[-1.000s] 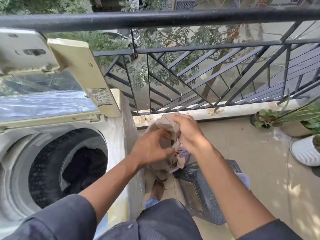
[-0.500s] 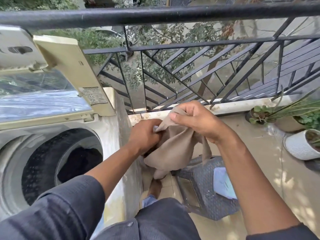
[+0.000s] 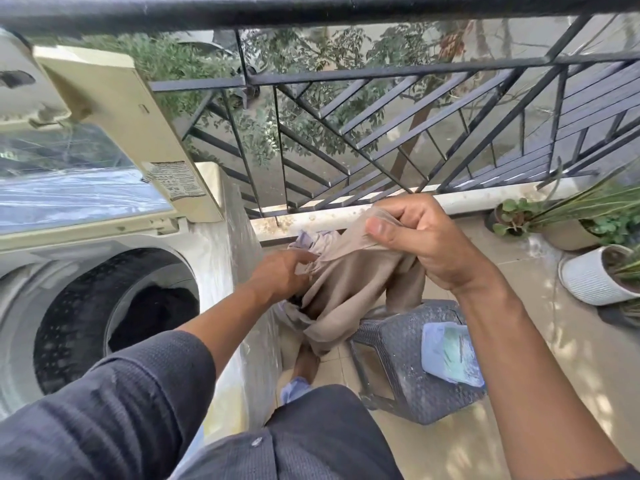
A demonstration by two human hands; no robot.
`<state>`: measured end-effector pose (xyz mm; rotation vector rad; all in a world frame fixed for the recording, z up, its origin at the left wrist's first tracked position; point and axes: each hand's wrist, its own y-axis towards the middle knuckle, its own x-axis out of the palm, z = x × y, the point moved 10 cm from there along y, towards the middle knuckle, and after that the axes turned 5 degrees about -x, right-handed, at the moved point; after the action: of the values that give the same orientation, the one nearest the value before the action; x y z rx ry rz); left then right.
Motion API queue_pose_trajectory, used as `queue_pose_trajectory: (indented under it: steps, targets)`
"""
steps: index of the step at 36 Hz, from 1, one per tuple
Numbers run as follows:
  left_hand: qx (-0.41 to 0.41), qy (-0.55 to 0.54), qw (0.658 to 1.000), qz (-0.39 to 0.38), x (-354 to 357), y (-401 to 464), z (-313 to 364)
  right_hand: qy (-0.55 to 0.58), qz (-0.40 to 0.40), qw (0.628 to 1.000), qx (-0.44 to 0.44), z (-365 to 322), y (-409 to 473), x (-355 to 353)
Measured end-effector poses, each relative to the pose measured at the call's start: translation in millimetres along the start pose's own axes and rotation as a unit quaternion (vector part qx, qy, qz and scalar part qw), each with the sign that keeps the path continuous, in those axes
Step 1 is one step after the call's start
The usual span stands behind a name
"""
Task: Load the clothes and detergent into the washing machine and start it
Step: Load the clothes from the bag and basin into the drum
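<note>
Top-loading washing machine at left, lid up, dark clothes in the drum. Left hand reaching forward, fingers gripping the beige garment. Right hand raised, fingers and thumb pinching its upper edge above the grey stool.

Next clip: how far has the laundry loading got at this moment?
Done: the washer lid is up and dark clothes lie in the drum. In hand: the right hand pinches a beige garment beside the machine, left hand on it. Left: drop it in, add the detergent pouch from the stool, start.
</note>
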<state>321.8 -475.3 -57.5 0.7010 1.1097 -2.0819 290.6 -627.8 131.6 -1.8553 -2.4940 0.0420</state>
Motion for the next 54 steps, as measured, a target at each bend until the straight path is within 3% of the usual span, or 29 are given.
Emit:
queue_pose_trajectory:
  steps: [7, 10, 14, 16, 18, 19, 21, 30, 35, 38, 43, 47, 50, 54]
  targets:
    - [-0.014, 0.049, 0.997, 0.057, -15, 3, 2, 0.014, -0.041, 0.999, -0.012, -3, 5, 7]
    - [-0.017, 0.045, 0.996, 0.075, -31, 1, -6, -0.008, -0.011, 1.0, -0.008, -1, 7, -5]
    - [-0.024, 0.025, 0.996, 0.087, -51, -10, -24, -0.144, 0.033, 0.988, 0.042, 16, 13, -31]
    - [-0.029, 0.021, 0.995, 0.096, -62, -17, -31, -0.303, 0.042, 0.946, 0.105, 33, 12, -48]
    - [-0.037, 0.017, 0.994, 0.102, -71, -24, -34, -0.462, 0.054, 0.869, 0.17, 51, 5, -64]
    - [-0.036, 0.008, 0.994, 0.107, -77, -29, -33, -0.501, 0.042, 0.843, 0.194, 60, 2, -66]
    - [-0.022, -0.017, 0.992, 0.122, -89, -37, -25, -0.519, 0.015, 0.823, 0.229, 84, -3, -64]
    - [0.141, -0.05, 0.983, 0.106, -161, -78, 69, -0.491, -0.048, 0.826, 0.274, 148, -9, -26]
    - [0.244, -0.201, 0.944, 0.094, -207, -105, 121, -0.451, -0.053, 0.849, 0.27, 164, 0, 5]
    - [0.264, -0.235, 0.93, 0.098, -220, -111, 135, -0.394, -0.021, 0.876, 0.278, 176, 6, 17]
    - [0.237, -0.297, 0.921, 0.083, -209, -103, 116, -0.393, 0.037, 0.881, 0.26, 168, 18, 10]
    - [0.148, -0.316, 0.934, 0.081, -183, -91, 69, -0.399, 0.044, 0.881, 0.251, 154, 18, -2]
    - [0.072, -0.246, 0.961, 0.103, -161, -82, 33, -0.39, 0.048, 0.887, 0.244, 139, 16, -5]
    - [0.002, -0.068, 0.989, 0.127, -137, -78, 8, -0.404, 0.041, 0.883, 0.234, 112, 20, 1]
